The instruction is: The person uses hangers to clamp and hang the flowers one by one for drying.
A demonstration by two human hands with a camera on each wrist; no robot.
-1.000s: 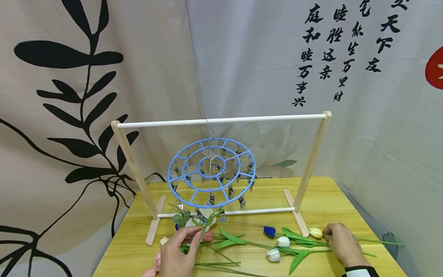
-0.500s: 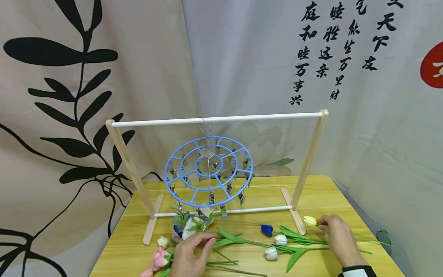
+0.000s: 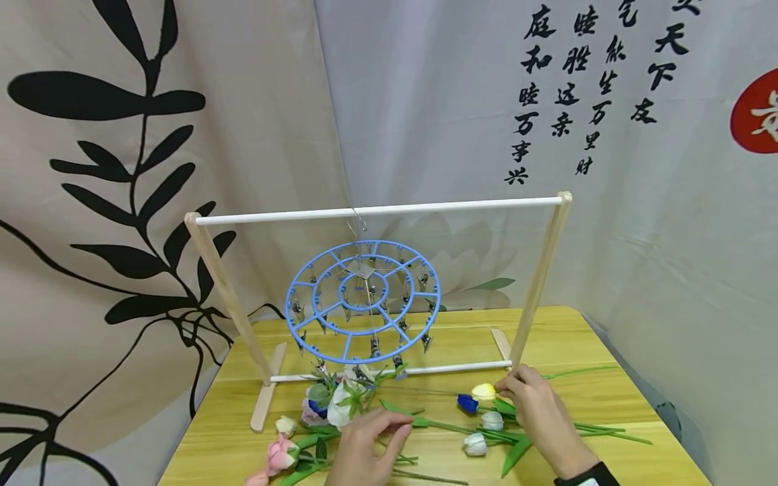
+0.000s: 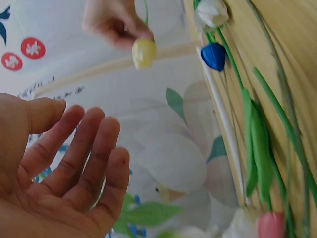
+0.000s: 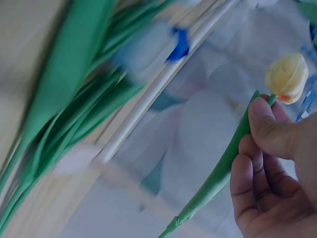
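My right hand (image 3: 541, 412) pinches a yellow tulip (image 5: 287, 78) by its green stem just below the bloom. In the head view the yellow head is beside a blue tulip (image 3: 467, 404), above two white tulips (image 3: 475, 444) lying on the table. My left hand (image 4: 74, 163) holds nothing; its fingers are spread and relaxed, palm up to its wrist camera. In the head view it hovers near flower stems and a white flower (image 3: 340, 405). A blue round clip hanger (image 3: 363, 302) hangs in front of both hands, with several metal clips.
A wooden frame with a white top bar (image 3: 389, 210) carries the hanger; its lower white bar (image 3: 456, 368) crosses the table (image 3: 608, 391). Pink roses (image 3: 281, 453) and a cream bud lie at the left front. Printed cloth hangs behind.
My right hand has lifted the yellow tulip and carried it left toward the blue tulip. My left hand has let go of the leafy flower sprig and shifted right.
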